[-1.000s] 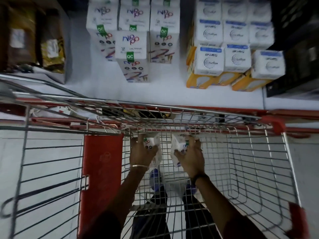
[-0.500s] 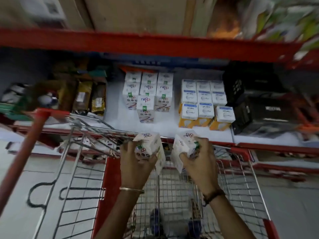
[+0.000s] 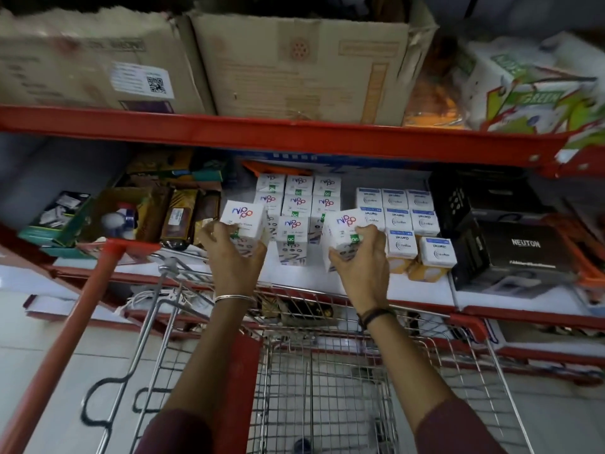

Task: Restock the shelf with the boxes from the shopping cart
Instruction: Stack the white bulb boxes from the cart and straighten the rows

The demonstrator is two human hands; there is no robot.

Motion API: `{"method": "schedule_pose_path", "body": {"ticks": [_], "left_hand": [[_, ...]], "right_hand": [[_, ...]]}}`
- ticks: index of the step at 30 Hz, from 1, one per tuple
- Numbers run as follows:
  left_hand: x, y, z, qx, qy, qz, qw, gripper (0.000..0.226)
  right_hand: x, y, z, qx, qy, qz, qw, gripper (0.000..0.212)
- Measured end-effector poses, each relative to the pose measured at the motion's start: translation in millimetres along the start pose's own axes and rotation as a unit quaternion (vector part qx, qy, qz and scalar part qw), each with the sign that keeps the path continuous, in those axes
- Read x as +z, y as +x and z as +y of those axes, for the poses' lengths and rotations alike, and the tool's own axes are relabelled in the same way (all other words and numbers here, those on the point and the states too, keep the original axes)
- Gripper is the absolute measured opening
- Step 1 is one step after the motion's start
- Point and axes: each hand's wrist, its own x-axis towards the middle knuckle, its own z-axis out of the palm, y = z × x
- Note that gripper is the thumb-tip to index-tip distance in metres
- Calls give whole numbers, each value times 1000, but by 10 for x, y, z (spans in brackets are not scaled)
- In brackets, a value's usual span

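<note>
My left hand [image 3: 234, 257] grips a white box [image 3: 244, 221] with a blue and red logo, held over the white shelf [image 3: 419, 290] just left of the stocked rows. My right hand [image 3: 361, 267] grips a second white box [image 3: 343, 229] of the same kind, to the right of those rows. Several matching boxes [image 3: 296, 204] stand in rows on the shelf between the two held ones. The wire shopping cart [image 3: 327, 371] sits below my arms, against the shelf front.
White boxes with blue labels [image 3: 401, 217] stand right of the rows, black cartons [image 3: 510, 250] further right. Brown packets and an open tray [image 3: 157, 214] fill the shelf's left. Cardboard cartons [image 3: 294, 63] sit on the red upper shelf. The cart's red handle [image 3: 75, 326] slants at left.
Both hands lifted the two boxes out of the cart and carried them forward over the shelf. The view tilted up from the cart to the shelves.
</note>
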Motion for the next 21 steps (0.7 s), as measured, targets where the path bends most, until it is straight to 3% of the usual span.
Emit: {"method": "schedule_pose_path", "body": {"ticks": [9, 16, 19, 21], "left_hand": [[492, 145, -436, -128, -46, 4, 991, 51], [686, 164, -602, -106, -67, -31, 992, 55], [706, 139, -576, -119, -60, -50, 990, 68], [669, 128, -538, -170, -113, -64, 977, 85]], "right_hand": [[651, 139, 219, 39, 18, -38, 998, 61], [904, 107, 277, 63, 8, -39, 997, 67], [904, 74, 277, 92, 40, -49, 994, 76], [903, -7, 280, 121, 109, -46, 986, 94]]}}
